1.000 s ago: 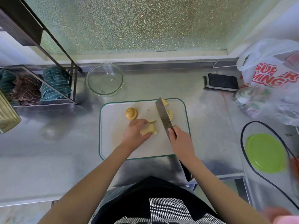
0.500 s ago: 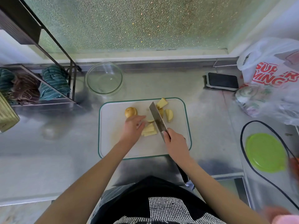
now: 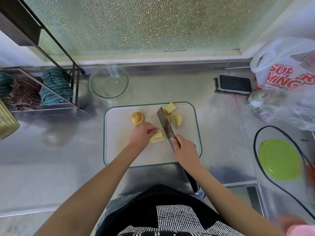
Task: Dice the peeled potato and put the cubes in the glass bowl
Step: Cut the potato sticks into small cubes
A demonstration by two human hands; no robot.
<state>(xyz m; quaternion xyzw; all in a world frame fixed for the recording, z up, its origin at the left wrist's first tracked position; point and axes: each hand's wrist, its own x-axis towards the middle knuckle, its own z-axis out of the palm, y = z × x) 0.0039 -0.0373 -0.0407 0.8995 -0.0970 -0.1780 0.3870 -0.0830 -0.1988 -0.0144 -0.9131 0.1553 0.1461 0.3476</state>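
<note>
A white cutting board with a green rim lies in the middle of the steel counter. My left hand holds down a stack of potato slices with curled fingers. My right hand grips the handle of a cleaver, whose blade stands against the right side of the slices. A rounded potato end lies at the board's upper left. Cut pieces lie right of the blade. The glass bowl stands behind the board, holding one tiny scrap.
A wire rack with rolled cloths stands at the left. A phone lies at the back right, beside plastic bags. A green lid sits inside a black cable loop at the right. The counter's front edge runs below the board.
The cleaver has moved left from the far pieces to the stack under my left hand. The stack now shows separate slices, and my left fingers have drawn back to the left.
</note>
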